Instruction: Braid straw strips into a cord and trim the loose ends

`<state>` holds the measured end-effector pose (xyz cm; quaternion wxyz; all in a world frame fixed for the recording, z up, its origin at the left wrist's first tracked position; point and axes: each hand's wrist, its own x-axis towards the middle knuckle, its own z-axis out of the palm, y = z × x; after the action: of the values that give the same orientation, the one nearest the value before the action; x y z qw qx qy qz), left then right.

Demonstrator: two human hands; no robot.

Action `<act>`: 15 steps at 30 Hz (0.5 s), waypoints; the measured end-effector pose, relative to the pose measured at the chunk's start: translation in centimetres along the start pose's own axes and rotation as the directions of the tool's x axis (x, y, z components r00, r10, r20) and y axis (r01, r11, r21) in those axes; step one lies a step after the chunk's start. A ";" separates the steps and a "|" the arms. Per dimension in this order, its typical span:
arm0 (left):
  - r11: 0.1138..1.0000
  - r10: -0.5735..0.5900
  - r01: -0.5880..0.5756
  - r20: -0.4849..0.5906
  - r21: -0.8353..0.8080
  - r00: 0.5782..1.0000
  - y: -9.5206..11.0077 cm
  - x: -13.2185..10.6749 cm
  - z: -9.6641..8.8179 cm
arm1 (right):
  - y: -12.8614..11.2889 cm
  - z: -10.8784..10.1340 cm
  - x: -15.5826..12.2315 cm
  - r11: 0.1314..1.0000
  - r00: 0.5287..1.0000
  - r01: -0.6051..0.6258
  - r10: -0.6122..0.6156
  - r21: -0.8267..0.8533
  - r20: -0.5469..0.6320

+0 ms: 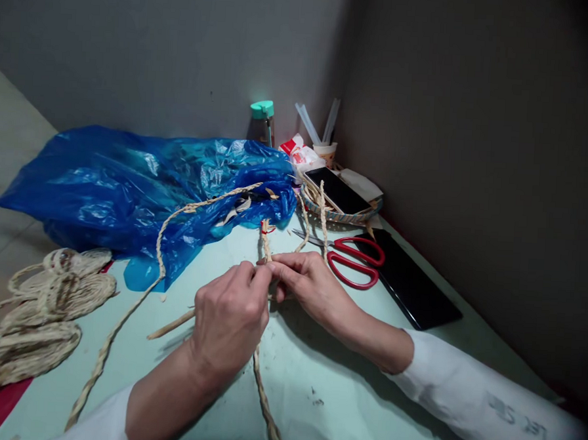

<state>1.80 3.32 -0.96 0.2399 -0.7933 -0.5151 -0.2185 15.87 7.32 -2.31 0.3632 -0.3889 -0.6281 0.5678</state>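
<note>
In the middle of the table, my left hand (233,309) and my right hand (313,283) meet, fingers closed on a pale braided straw cord (266,235). A red tie (270,229) binds its upper end, and a twisted tail (265,402) hangs down below my hands. From under my left hand pokes a stiff straw piece (173,324). To the left, a long twisted straw rope (160,246) runs from the blue bag toward the table's front. Red-handled scissors (355,261) lie just right of my right hand. My fingers hide the part of the cord between them.
A crumpled blue plastic bag (128,178) covers the back left. Woven straw slippers (58,293) lie at the left edge. Behind the scissors sits a basket (343,216) holding a phone (337,191). A black tablet-like slab (419,285) lies right, and a green-capped bottle (262,123) stands behind.
</note>
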 end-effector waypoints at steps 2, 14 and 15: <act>0.994 0.081 -0.077 -0.064 0.075 0.995 0.3 0.0 -0.1 | -0.1 0.2 -0.1 0.998 1.000 0.003 -0.003 0.057 0.001; 0.970 0.103 -0.118 0.078 0.212 0.992 2.8 -1.0 -1.1 | -0.9 0.7 -0.2 0.893 0.985 -0.111 0.158 0.437 -0.072; 0.974 0.105 -0.121 0.088 0.193 0.991 3.1 -1.1 -1.3 | -0.9 0.6 -0.1 0.885 0.980 -0.127 0.181 0.447 -0.080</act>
<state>4.10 0.64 -1.11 0.3094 -0.8015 -0.4971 -0.1214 15.31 6.90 -1.44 0.4321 -0.3789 -0.4277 0.6977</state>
